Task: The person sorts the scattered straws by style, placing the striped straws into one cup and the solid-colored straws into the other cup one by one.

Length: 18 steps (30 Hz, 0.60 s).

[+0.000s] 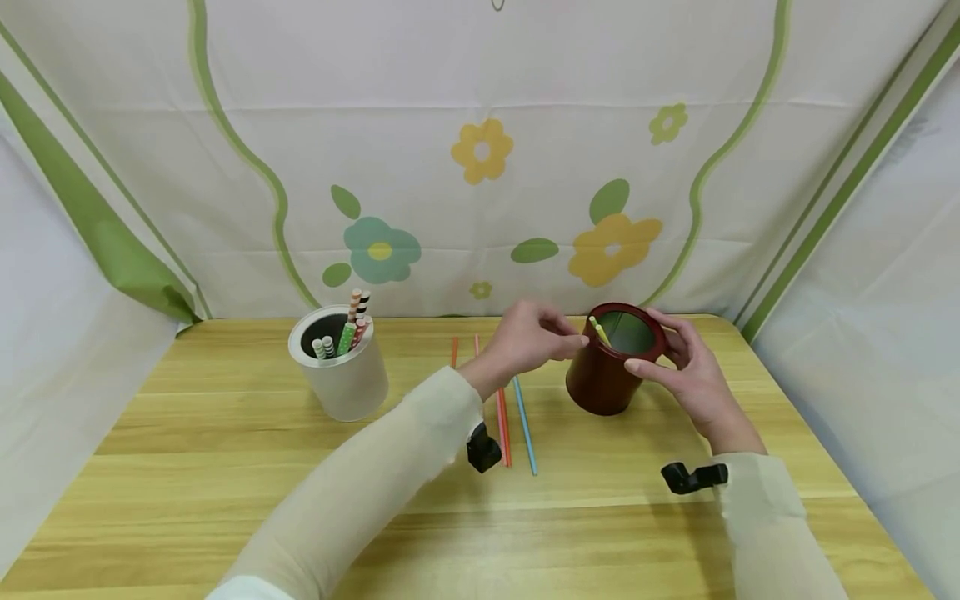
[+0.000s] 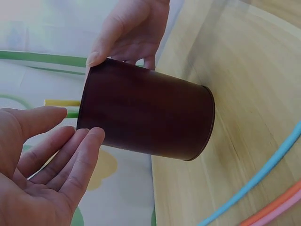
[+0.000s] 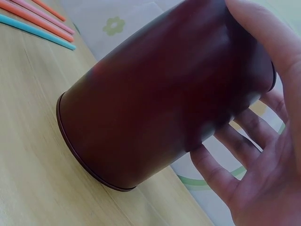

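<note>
A dark red pen cup stands at the right of the table. My right hand holds it by the upper right side, thumb near the front rim and fingers round the back. On the cup's left, my left hand has its fingertips at the rim, touching or almost touching it. In the left wrist view, its thumb and fingers are apart with nothing between them. A yellow straw and a green straw stick up from the cup beside the left thumb. The right wrist view shows the cup's side against the right fingers.
At the left stands a white cup with several patterned straws in it. Loose straws lie between the cups, among them a blue straw and an orange-red straw. A flowered cloth hangs behind the wooden table.
</note>
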Available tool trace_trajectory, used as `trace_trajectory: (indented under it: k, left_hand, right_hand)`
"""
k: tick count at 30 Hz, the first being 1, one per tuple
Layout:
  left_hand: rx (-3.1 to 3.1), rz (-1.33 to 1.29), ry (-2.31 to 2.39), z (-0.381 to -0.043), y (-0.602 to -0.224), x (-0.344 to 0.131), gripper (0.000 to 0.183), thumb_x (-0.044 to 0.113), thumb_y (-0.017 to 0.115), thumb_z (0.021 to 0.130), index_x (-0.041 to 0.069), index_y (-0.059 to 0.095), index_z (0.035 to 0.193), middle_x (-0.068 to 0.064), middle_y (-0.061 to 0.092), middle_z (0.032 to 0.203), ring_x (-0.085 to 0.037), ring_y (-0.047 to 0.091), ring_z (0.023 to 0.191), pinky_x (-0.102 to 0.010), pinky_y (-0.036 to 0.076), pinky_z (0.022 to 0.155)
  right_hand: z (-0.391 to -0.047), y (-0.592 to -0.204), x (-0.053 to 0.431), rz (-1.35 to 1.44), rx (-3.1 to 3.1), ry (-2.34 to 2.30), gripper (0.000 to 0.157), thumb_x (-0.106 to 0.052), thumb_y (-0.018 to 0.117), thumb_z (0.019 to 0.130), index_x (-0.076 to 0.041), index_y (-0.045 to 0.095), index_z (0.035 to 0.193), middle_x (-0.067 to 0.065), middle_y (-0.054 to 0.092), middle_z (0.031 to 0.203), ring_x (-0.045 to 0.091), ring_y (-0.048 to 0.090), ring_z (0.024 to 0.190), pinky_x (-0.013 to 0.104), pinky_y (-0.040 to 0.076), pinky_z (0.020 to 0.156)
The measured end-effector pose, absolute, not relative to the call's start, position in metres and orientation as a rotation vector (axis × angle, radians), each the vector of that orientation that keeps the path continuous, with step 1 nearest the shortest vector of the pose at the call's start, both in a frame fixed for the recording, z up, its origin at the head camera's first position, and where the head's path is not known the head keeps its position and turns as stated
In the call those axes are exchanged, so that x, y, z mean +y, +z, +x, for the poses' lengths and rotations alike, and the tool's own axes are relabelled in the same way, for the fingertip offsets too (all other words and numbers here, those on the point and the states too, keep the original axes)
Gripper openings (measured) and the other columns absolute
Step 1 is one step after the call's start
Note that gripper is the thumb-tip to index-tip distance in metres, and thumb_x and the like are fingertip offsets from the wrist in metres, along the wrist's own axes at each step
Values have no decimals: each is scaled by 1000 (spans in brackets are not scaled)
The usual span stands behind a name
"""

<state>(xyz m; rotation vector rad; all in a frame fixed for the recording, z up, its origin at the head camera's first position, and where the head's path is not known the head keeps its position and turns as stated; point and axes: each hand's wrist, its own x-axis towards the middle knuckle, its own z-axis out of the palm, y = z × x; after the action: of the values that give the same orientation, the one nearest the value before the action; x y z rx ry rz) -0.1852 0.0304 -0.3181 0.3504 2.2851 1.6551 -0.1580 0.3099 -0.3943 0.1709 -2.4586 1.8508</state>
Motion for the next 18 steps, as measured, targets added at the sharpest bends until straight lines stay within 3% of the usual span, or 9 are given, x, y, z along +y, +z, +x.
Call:
trace_trajectory:
  k: [9, 18]
  left_hand:
    - [2207, 344, 1718, -171, -324, -2, 12, 17, 79, 99, 6, 80, 105, -11, 80, 105, -16, 79, 86, -32, 65, 86]
    - [2326, 239, 1760, -155, -344, -45, 12, 20, 81, 98, 8, 80, 103, -14, 81, 104, -15, 76, 84, -31, 62, 82]
  right_hand:
    - [-153, -399, 312, 152, -2437, 1877, 80, -10, 79, 98, -28, 40, 165, -15, 59, 141, -1, 55, 129, 11, 51, 92]
    - [-159, -397, 310, 195, -2429, 1873, 78, -9, 79, 98, -27, 41, 165, -16, 60, 140, -2, 56, 128, 11, 51, 92]
